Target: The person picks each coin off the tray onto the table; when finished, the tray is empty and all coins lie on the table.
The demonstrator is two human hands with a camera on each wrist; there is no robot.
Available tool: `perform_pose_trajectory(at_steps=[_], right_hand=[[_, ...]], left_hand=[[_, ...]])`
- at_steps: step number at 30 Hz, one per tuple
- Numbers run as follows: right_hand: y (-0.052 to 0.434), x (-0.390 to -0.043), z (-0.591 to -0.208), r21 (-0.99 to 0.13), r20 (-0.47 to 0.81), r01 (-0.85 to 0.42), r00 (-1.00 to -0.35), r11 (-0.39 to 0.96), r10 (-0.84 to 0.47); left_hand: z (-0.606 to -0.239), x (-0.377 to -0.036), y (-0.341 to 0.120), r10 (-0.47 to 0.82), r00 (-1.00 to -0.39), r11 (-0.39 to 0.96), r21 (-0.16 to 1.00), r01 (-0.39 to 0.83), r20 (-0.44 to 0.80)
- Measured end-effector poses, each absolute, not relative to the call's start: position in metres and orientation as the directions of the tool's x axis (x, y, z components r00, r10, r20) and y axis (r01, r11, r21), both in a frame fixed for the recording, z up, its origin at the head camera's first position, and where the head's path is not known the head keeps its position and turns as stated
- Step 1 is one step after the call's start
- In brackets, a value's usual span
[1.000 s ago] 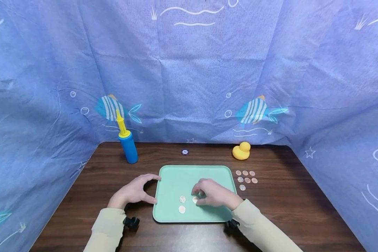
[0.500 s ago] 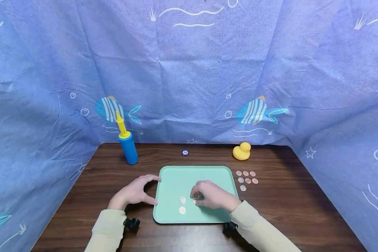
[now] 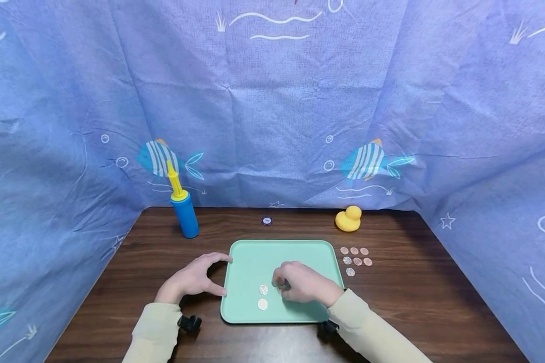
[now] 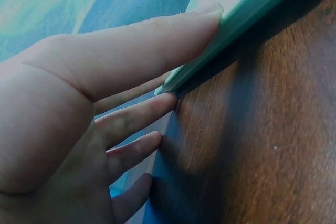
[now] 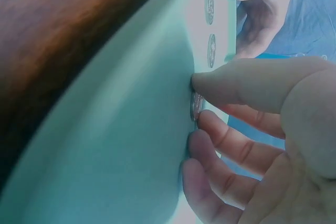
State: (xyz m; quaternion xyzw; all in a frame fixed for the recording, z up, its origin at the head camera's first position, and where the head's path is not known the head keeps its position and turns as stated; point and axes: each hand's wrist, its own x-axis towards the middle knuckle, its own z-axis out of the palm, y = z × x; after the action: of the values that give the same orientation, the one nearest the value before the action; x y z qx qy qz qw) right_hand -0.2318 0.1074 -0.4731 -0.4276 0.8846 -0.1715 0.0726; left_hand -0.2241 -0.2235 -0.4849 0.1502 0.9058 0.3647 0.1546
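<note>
A mint-green tray [image 3: 254, 257] lies on the wooden table. My left hand [image 3: 193, 276] is at its left edge, fingers spread and fairly straight; the thumb [image 4: 173, 38] touches the rim in the left wrist view. Over the tray, my right hand [image 3: 303, 282] has its fingers bent and holds a silvery coin [image 5: 196, 107] between thumb and fingertips, low at the tray surface. The hand hides most of that coin in the head view. Left of it lie a second coin [image 3: 264, 290] and, nearer the front rim, a third, paler coin [image 3: 263, 304].
Right of the tray, several copper and silver coins [image 3: 357, 261] lie in rows on the table [image 3: 418, 302]. Behind stand a yellow rubber duck [image 3: 348, 219] and a blue-yellow hand pump [image 3: 184, 212], with a poker chip [image 3: 266, 221] between them. A blue fish-print cloth [image 3: 272, 126] hangs around the table.
My right hand has shifted slightly left, its thumb and fingers drawing in around the coin, which is now more covered. The left hand stays at the tray's edge.
</note>
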Motion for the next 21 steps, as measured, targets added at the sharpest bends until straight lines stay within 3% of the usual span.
perform_pose_trajectory(at_steps=[21], right_hand=[[0.0993,-0.2327,-0.4716,-0.423,-0.076,-0.648,-0.671,0.634,-0.737]], left_hand=[[-0.4853,-0.2246,-0.2234,0.37,-0.911,0.688,0.713,0.138,-0.181]])
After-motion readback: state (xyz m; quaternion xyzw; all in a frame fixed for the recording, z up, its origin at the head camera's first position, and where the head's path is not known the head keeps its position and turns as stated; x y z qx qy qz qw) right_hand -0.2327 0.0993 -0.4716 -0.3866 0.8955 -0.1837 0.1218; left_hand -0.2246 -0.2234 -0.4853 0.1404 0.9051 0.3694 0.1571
